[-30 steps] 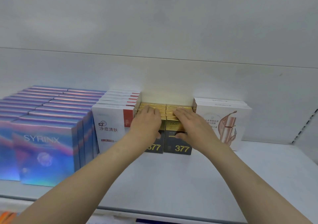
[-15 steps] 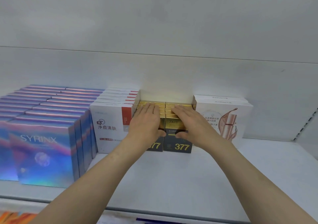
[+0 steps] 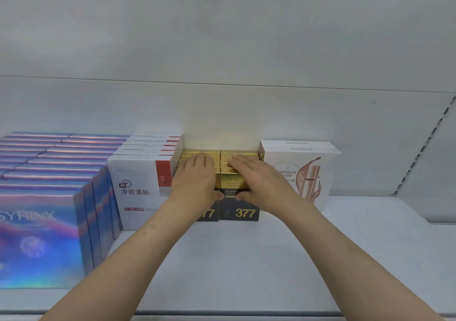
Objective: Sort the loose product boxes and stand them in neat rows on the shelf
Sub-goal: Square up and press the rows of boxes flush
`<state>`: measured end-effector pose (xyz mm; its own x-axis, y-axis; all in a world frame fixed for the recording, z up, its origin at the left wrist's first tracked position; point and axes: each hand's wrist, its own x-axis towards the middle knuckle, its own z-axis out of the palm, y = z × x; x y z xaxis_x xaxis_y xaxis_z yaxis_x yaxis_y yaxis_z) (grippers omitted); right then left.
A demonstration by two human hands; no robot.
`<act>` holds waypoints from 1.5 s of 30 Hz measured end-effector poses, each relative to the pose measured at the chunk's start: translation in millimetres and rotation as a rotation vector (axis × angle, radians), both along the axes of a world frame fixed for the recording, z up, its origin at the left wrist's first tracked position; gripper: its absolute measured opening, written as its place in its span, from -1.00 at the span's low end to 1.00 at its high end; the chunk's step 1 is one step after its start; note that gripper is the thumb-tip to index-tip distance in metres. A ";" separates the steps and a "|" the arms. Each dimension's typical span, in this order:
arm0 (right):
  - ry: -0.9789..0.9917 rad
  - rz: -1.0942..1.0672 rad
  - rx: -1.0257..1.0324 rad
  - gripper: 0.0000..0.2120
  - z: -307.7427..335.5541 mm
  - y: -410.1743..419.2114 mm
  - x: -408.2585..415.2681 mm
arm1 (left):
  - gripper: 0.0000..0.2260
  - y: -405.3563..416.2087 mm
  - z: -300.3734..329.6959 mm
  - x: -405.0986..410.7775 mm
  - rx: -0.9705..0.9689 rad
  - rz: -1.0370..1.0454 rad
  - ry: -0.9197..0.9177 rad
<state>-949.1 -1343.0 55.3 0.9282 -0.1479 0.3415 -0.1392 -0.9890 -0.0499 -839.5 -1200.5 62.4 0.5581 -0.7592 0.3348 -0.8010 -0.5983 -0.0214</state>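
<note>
Left hand point(image 3: 196, 181) and right hand point(image 3: 259, 180) lie flat, fingers straight (thumbs on fronts), atop the gold boxes point(image 3: 239, 204).

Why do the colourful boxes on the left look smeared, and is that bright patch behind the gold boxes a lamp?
Head view: the SYRINX boxes sit at the wide-angle edge, so their print looks soft and stretched. No lamp shows; the warm patch on the back wall seems to be light reflected off the gold boxes under both hands, left and right. The shelf upright bows from lens distortion.
</note>
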 end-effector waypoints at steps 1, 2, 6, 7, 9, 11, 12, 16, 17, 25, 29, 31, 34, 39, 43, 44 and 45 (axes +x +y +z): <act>-0.023 0.018 0.009 -0.22 3.4 -0.4 -3.6 | -0.18 -1.8 4.2 -0.3 -0.004 -0.007 0.038; -0.066 0.043 0.027 -0.26 6.9 -0.1 -7.4 | -0.15 -2.9 8.0 -0.4 -0.013 -0.014 0.087; -0.409 0.067 0.079 -0.46 27.6 -13.1 -36.1 | -0.09 -20.7 25.0 -10.7 -0.150 -0.138 0.295; -0.492 0.040 0.085 -0.50 33.6 -19.8 -45.6 | -0.11 -28.3 28.7 -15.2 -0.206 -0.175 0.352; -0.556 -0.049 0.088 -0.52 44.8 -37.3 -64.8 | -0.17 -45.8 33.9 -25.1 -0.301 -0.231 0.425; -0.456 -0.179 0.068 -0.45 50.6 -59.7 -79.6 | -0.22 -63.1 36.3 -35.1 -0.339 -0.278 0.433; -0.367 -0.253 0.083 -0.39 50.4 -71.3 -85.3 | -0.23 -71.1 36.4 -39.2 -0.336 -0.303 0.419; -0.129 -0.395 0.266 -0.23 37.6 -100.0 -96.5 | -0.25 -95.8 31.0 -47.0 -0.288 -0.333 0.364; -0.114 -0.394 0.295 -0.21 33.4 -103.2 -96.5 | -0.26 -99.0 28.1 -46.8 -0.281 -0.329 0.348; -0.151 -0.371 0.165 -0.13 11.8 -109.4 -93.5 | -0.37 -102.6 16.0 -46.6 -0.306 -0.329 0.241; -0.213 -0.381 0.151 -0.16 6.1 -111.4 -90.6 | -0.39 -105.3 12.9 -50.0 -0.291 -0.318 0.201; -0.246 -0.376 0.156 -0.18 4.1 -112.1 -88.6 | -0.39 -107.5 12.6 -50.3 -0.291 -0.307 0.191; -0.271 -0.353 0.156 -0.18 0.8 -114.4 -88.3 | -0.39 -110.1 13.3 -50.7 -0.288 -0.292 0.188; -0.253 -0.365 0.133 -0.19 1.1 -116.2 -87.4 | -0.38 -114.5 14.1 -51.6 -0.278 -0.267 0.176; -0.275 -0.377 0.149 -0.20 1.0 -114.9 -86.3 | -0.39 -117.6 15.0 -54.3 -0.276 -0.254 0.134; -0.276 -0.380 0.151 -0.20 0.2 -114.5 -86.6 | -0.39 -117.3 14.2 -55.6 -0.280 -0.249 0.125; -0.275 -0.383 0.150 -0.20 -0.4 -114.0 -86.9 | -0.40 -116.8 13.2 -56.9 -0.287 -0.244 0.121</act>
<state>-1036.0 -1456.9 54.9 0.6759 -0.5272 0.5151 -0.4529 -0.8484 -0.2741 -896.4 -1317.3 75.6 0.4210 -0.7598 0.4954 -0.9070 -0.3576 0.2224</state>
